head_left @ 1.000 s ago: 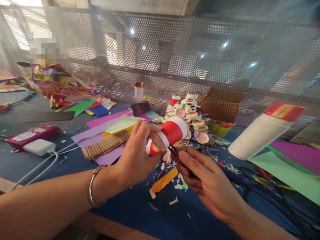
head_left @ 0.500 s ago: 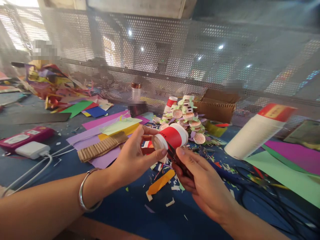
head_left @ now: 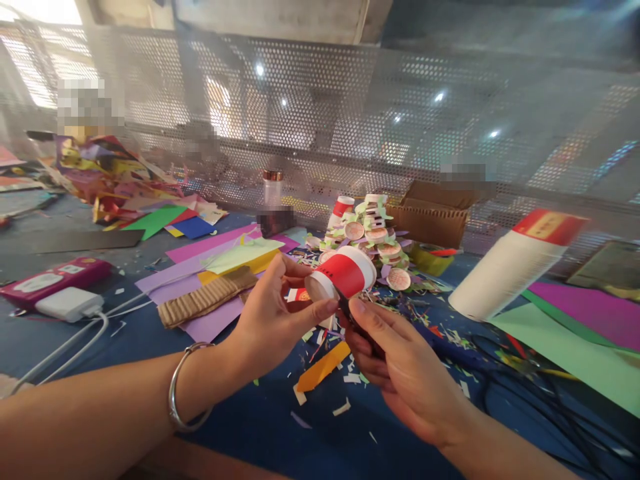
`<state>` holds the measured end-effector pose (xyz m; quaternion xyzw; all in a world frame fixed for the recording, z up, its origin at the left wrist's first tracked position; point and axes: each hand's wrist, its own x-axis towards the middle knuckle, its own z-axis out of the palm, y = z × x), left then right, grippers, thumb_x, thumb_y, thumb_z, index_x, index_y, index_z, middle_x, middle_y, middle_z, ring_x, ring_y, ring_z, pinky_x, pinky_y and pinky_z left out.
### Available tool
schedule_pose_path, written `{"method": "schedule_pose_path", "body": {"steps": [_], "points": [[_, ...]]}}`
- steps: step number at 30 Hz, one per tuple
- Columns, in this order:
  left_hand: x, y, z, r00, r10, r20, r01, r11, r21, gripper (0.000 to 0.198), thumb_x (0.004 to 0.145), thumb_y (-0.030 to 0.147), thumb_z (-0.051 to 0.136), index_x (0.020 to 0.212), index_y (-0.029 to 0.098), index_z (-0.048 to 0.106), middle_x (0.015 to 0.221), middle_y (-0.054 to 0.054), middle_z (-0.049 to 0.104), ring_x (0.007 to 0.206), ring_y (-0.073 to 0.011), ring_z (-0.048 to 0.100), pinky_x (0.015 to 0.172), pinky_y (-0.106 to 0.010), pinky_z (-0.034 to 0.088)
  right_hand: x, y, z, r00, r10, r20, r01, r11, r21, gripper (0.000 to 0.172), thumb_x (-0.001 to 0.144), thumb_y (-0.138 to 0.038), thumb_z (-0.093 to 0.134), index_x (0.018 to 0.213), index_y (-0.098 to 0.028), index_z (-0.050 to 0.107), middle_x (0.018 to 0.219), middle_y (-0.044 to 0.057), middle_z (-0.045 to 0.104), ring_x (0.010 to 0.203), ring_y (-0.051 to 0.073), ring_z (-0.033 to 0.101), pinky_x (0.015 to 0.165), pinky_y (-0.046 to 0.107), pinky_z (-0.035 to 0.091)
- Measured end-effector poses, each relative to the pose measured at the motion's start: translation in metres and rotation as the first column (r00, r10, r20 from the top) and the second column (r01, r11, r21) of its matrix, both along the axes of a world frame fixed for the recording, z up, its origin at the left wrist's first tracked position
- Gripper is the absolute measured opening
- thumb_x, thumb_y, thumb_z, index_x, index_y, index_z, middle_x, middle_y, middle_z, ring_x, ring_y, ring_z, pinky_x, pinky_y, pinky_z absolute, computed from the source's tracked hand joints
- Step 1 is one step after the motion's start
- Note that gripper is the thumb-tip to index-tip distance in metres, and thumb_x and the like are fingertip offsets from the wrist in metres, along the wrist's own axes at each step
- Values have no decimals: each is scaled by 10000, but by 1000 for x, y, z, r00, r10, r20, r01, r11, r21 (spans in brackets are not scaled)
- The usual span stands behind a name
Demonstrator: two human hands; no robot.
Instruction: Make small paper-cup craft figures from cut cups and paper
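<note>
A red-and-white paper cup [head_left: 346, 273] lies tipped on its side in the air, its round base toward me and its wider end to the right. My left hand [head_left: 280, 313] pinches it near the base between thumb and fingers. My right hand [head_left: 400, 360] is closed around a slim dark blade-like tool [head_left: 357, 323]; its tip meets the cup's side near the base. Whether the tool is scissors or a knife is hidden by my fingers. Behind the cup rises a pile of cut paper cups [head_left: 377, 233] with green paper pieces.
A stack of paper cups [head_left: 510, 267] leans at the right beside coloured paper sheets [head_left: 575, 360] and black cables [head_left: 540, 407]. Paper scraps and an orange strip [head_left: 323, 367] litter the blue table. Corrugated cardboard [head_left: 207, 295], a white charger [head_left: 70, 301] and a jar [head_left: 273, 190] stand left.
The dark tool's tip sits slightly lower against the cup, with less of its blade showing. Both hands and the cup have otherwise barely moved.
</note>
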<state>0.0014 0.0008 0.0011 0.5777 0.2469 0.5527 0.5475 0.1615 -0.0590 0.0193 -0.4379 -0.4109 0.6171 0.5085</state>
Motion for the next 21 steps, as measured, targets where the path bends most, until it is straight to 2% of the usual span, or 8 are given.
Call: {"method": "schedule_pose_path", "body": {"steps": [5,11,16,21], "points": [[1,-2,-2,1000,0,-5,0,1000,12,403,766,308,852,953,190,515,983,-40,646,833,-126,635,642,-221,573,0,-2,-2,1000,4,12,-4,1000,28,426,823,-563,786,798,-190,584,612,-88,314,494,40,137,391,160,79],[4,-4,-7,1000,14,-28,-14,1000,-2,393,814,324,815,937,208,460,918,-24,628,857,-143,626,675,-245,579,1,1,-3,998,-35,57,33,999,43,435,830,-565,779,783,-192,561,625,-83,285,537,64,141,413,168,99],[6,-9,-7,999,13,30,-16,994,107,336,856,257,772,958,211,456,978,-13,582,843,-121,641,728,-268,595,1,-1,-4,997,-27,67,19,994,112,421,853,-563,760,772,-196,572,625,-81,276,532,68,144,416,182,107],[8,-13,-6,997,64,52,-75,967,244,272,874,205,747,976,211,494,1040,-38,565,931,-160,634,816,-353,637,1,-4,-6,997,-40,62,29,986,163,371,888,-529,742,786,-201,601,618,-78,301,527,71,179,423,195,123]]}}
